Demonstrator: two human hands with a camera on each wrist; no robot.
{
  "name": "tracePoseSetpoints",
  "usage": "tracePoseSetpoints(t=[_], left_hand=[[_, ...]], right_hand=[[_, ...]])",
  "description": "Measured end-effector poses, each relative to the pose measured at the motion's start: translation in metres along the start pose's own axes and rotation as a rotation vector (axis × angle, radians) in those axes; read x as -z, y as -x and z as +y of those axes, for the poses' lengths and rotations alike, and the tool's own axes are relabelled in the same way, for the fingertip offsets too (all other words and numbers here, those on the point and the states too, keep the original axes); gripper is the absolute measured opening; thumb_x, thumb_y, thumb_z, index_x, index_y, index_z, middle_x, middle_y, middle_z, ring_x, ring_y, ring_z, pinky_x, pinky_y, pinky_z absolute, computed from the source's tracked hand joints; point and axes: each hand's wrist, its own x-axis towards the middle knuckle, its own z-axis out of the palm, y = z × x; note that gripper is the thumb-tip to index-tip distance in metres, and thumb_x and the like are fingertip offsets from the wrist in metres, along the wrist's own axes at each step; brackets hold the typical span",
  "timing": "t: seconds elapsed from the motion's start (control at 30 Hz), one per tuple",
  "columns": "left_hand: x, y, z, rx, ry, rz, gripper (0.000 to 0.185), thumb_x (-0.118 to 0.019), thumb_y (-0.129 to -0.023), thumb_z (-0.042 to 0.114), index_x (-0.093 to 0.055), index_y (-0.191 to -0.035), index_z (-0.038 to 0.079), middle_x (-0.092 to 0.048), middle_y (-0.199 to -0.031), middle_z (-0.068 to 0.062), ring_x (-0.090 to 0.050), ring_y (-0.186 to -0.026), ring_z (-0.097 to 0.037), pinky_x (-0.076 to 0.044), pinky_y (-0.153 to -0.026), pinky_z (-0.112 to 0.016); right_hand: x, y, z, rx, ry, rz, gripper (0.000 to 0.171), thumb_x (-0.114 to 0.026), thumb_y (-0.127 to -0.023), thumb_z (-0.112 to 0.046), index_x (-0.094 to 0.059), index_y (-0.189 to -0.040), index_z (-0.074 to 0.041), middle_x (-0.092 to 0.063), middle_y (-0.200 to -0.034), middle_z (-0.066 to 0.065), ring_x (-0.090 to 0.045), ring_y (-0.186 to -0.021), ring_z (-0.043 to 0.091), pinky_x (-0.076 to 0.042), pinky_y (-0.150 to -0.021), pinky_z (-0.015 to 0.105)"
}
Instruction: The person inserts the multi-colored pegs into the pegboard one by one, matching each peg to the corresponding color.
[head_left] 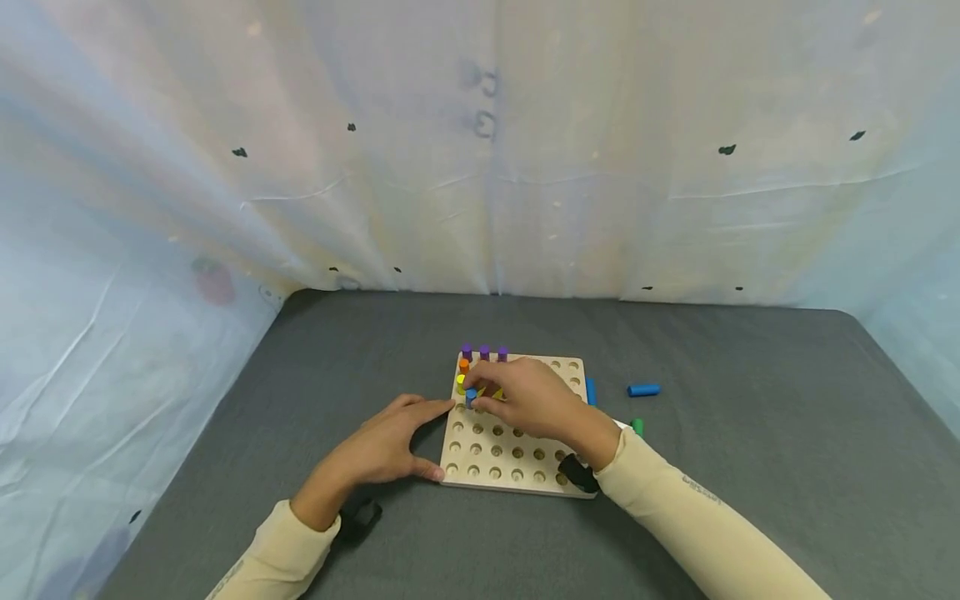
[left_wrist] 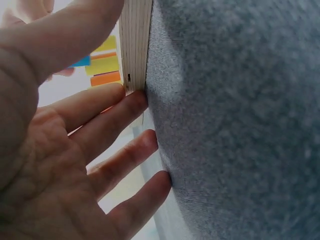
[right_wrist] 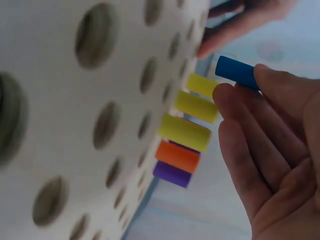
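A blue peg (right_wrist: 235,71) is pinched between the thumb and fingers of my right hand (head_left: 532,400). The peg's lower end is clear of the board in the right wrist view. Below it lies a wooden pegboard (head_left: 507,484) with rows of round holes. Purple pegs (head_left: 484,353) stand along its far edge, with an orange peg (head_left: 463,367) and several yellow pegs (right_wrist: 185,132) in the rows nearer. My left hand (head_left: 382,446) is spread at the board's left side, fingertips against the edge and thumb at the near left corner.
On the dark grey table (head_left: 360,342), a blue peg (head_left: 643,390) lies to the right of the board. Another blue peg (head_left: 591,392) lies against the board's right edge. A green peg (head_left: 637,427) shows partly behind my right wrist. Pale sheeting (head_left: 525,208) hangs behind the table.
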Motion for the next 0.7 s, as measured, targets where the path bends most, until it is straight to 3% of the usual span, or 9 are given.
tracePoseSetpoints(t=[0.23,0.47,0.7], left_hand=[[-0.001,0.000,0.000,-0.023,-0.007,0.008,0.098,-0.089,-0.067,0.042,-0.044,-0.152,0.022,-0.047,-0.154,0.004,-0.039,-0.141,-0.026,-0.041,-0.106,-0.057],[-0.003,-0.001,-0.001,-0.011,-0.012,0.023,0.100,-0.091,-0.064,0.042,-0.045,-0.151,0.021,-0.049,-0.152,0.004,-0.041,-0.138,-0.025,-0.042,-0.105,-0.056],[-0.003,-0.003,-0.002,-0.035,-0.019,0.030,0.102,-0.091,-0.063,0.043,-0.046,-0.151,0.018,-0.050,-0.152,0.003,-0.042,-0.137,-0.025,-0.041,-0.107,-0.055]], right_hand=[[-0.013,-0.009,0.000,0.002,0.001,0.005,0.021,-0.071,-0.093,-0.024,-0.070,-0.113,-0.018,-0.075,-0.106,-0.004,-0.071,-0.090,0.007,-0.055,-0.075,0.024],[-0.019,-0.017,-0.003,-0.003,0.027,-0.014,0.021,-0.070,-0.094,-0.025,-0.071,-0.114,-0.018,-0.076,-0.107,-0.003,-0.068,-0.072,0.003,-0.052,-0.068,0.022],[-0.021,-0.017,-0.003,-0.022,0.034,-0.015,0.018,-0.070,-0.094,-0.028,-0.071,-0.111,-0.021,-0.076,-0.106,-0.005,-0.068,-0.072,0.004,-0.051,-0.066,0.021]])
